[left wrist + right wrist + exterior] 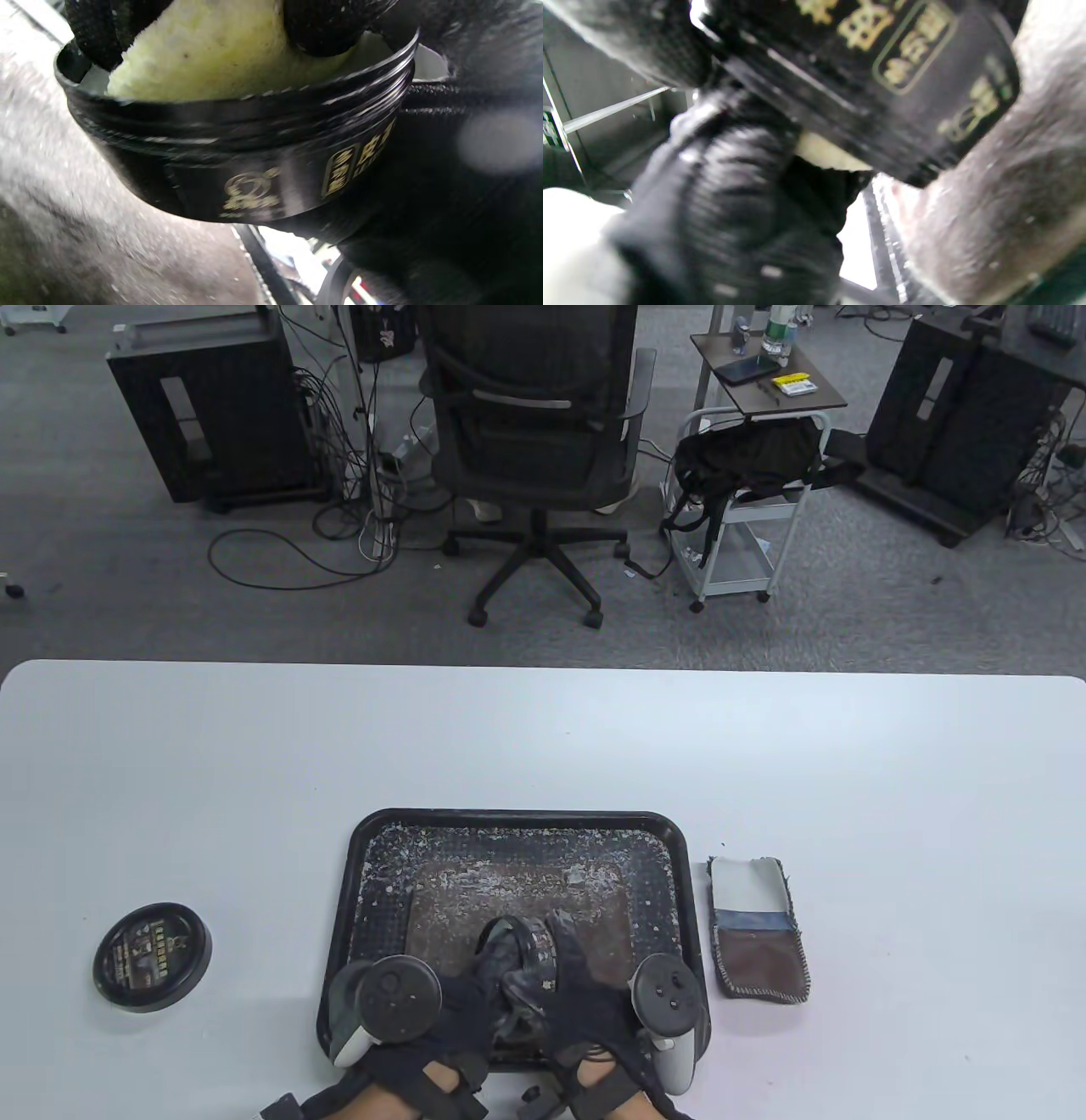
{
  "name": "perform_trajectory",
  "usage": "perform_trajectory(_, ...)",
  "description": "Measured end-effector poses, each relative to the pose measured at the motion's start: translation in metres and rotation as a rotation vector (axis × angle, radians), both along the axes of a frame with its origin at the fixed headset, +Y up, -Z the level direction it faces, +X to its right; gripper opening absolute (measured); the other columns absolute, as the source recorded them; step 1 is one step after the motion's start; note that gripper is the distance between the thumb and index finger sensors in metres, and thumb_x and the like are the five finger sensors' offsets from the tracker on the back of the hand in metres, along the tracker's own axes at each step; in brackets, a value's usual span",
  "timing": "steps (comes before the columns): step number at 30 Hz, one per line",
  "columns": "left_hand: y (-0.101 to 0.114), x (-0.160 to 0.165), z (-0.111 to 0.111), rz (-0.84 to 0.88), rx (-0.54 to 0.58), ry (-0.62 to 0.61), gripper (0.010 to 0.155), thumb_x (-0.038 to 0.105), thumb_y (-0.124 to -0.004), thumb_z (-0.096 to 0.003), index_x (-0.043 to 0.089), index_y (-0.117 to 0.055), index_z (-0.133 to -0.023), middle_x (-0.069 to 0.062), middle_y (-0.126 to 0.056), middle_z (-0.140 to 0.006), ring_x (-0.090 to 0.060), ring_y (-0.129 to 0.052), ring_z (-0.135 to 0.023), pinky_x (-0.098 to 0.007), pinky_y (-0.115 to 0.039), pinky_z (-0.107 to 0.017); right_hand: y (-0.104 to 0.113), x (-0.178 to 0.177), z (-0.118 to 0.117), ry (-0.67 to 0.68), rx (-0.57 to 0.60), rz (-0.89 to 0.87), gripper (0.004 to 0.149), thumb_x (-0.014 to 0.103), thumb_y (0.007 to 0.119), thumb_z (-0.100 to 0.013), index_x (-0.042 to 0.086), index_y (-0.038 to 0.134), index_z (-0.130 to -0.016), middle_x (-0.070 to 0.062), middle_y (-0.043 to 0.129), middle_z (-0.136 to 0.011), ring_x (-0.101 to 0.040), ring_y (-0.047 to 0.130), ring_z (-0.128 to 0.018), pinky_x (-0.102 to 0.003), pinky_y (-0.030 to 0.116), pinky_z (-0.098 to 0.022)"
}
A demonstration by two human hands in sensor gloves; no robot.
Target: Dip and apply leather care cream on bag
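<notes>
Past the far edge of my white table I see grey carpet. At top centre stands a black mesh office chair on a five-star base. Upper left, a black computer tower sits beside a tangle of cables that loops out over the floor. Upper right, a white wheeled cart carries a black backpack; just above it a small dark side table holds a bottle and a tablet. Another black cabinet fills the top right corner.
</notes>
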State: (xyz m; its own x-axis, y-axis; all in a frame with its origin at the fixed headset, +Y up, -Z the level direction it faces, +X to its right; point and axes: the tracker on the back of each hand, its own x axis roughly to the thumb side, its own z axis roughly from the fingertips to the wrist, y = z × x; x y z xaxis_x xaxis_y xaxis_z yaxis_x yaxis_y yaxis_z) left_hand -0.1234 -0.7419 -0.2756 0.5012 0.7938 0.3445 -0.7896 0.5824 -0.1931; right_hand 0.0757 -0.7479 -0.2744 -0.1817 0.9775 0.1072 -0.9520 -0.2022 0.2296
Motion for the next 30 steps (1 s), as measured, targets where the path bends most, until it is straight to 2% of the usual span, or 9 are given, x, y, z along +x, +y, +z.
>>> perform_trajectory(3,-0.006,-0.001,-0.001,0.06,-0.112,-0.018,0.056,0.033,-0.073,-0.0456,0.012,-0.058,-0.096,-0.021,-0.069,-0.092,-0.043,-0.083,-0.078,-0.049,-0.083,-0.051,0.001,-0.001,0.001,-0.011,0.002,0.029,0.096,0.047,0.083,-0.044,-0.006,0.032,-0.104,-0.043,0.047,-0.095,-0.067,0.066,-0.08,-0.069,0.073,-0.052)
perform_trajectory(6,-0.009,-0.004,-0.003,0.089,-0.086,-0.027,0.057,0.034,-0.072,-0.0447,0.016,-0.058,-0.097,-0.017,-0.068,-0.095,-0.04,-0.081,-0.082,-0.047,-0.081,-0.056,0.003,0.0,0.001,-0.019,0.022,0.036,0.095,0.047,0.083,-0.044,-0.005,0.031,-0.104,-0.042,0.046,-0.095,-0.066,0.065,-0.081,-0.069,0.073,-0.052)
perform_trajectory(9,-0.006,-0.003,-0.002,0.128,-0.014,-0.056,0.058,0.032,-0.075,-0.0438,0.016,-0.059,-0.097,-0.018,-0.067,-0.096,-0.042,-0.078,-0.084,-0.049,-0.077,-0.059,0.006,0.002,0.001,-0.017,0.044,0.014,0.095,0.047,0.083,-0.044,-0.004,0.03,-0.104,-0.04,0.045,-0.097,-0.065,0.064,-0.083,-0.069,0.072,-0.054)
perform_trajectory(13,0.002,0.004,0.001,0.048,0.138,-0.106,0.057,0.031,-0.078,-0.0425,0.022,-0.064,-0.097,-0.012,-0.066,-0.099,-0.04,-0.073,-0.089,-0.048,-0.072,-0.063,0.008,0.007,-0.001,-0.047,0.047,-0.064,0.093,0.048,0.081,-0.045,-0.002,0.031,-0.105,-0.039,0.045,-0.097,-0.064,0.064,-0.084,-0.068,0.072,-0.054)
perform_trajectory(20,0.012,0.007,0.006,-0.071,0.308,-0.254,0.053,0.026,-0.081,-0.0387,0.034,-0.077,-0.091,0.004,-0.07,-0.101,-0.027,-0.065,-0.098,-0.044,-0.058,-0.071,-0.001,0.018,-0.007,0.008,-0.088,-0.274,0.091,0.051,0.079,-0.046,-0.002,0.034,-0.105,-0.038,0.05,-0.097,-0.062,0.069,-0.082,-0.066,0.074,-0.054)
perform_trajectory(23,0.015,0.007,0.008,-0.124,0.357,-0.289,0.052,0.026,-0.08,-0.0389,0.036,-0.077,-0.09,0.007,-0.07,-0.102,-0.024,-0.063,-0.099,-0.043,-0.054,-0.074,-0.004,0.018,-0.008,0.033,-0.105,-0.306,0.091,0.052,0.079,-0.047,-0.001,0.035,-0.106,-0.037,0.05,-0.098,-0.062,0.068,-0.083,-0.066,0.072,-0.055)
perform_trajectory(25,0.014,0.006,0.007,-0.135,0.358,-0.289,0.052,0.026,-0.08,-0.0398,0.036,-0.076,-0.091,0.007,-0.069,-0.102,-0.023,-0.061,-0.1,-0.043,-0.054,-0.074,-0.004,0.017,-0.009,0.026,-0.1,-0.294,0.09,0.052,0.078,-0.047,0.0,0.035,-0.106,-0.036,0.05,-0.099,-0.061,0.068,-0.084,-0.066,0.072,-0.056)
perform_trajectory(30,0.011,0.017,0.014,-0.257,0.386,-0.182,0.054,0.031,-0.074,-0.0442,0.031,-0.063,-0.097,-0.002,-0.063,-0.104,-0.031,-0.065,-0.096,-0.047,-0.062,-0.07,-0.006,0.016,-0.006,-0.014,-0.115,-0.263,0.091,0.052,0.078,-0.047,0.0,0.032,-0.107,-0.036,0.047,-0.1,-0.062,0.065,-0.085,-0.066,0.07,-0.057)
